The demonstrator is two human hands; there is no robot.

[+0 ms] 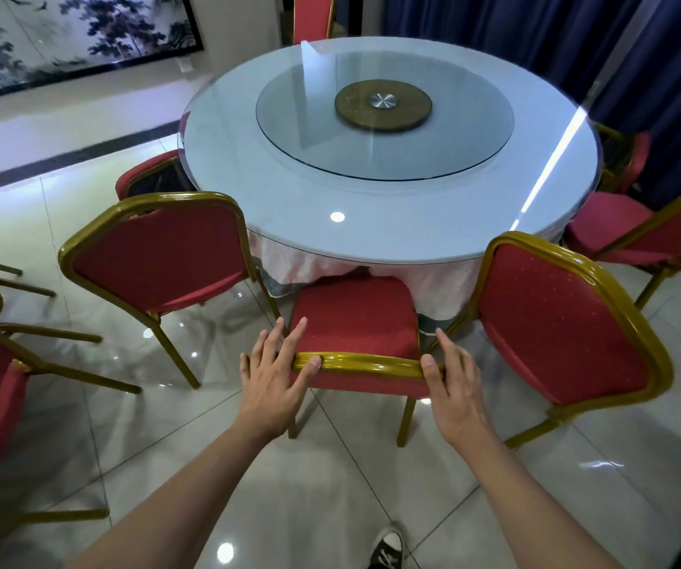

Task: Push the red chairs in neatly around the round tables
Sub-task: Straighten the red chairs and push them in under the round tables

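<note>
Dead ahead of you, the middle red chair (pixel 355 318) sits half under the round counter (pixel 388 223), its backrest rail crosswise beneath both hands, left (pixel 275 377) and right (pixel 456 388), flat-fingered, equally near, pressing, not gripping: push straight forward.

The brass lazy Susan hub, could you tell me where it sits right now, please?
In the head view, the brass lazy Susan hub sits at the centre of the glass turntable on the round table, beyond the red chair under both hands.
</note>
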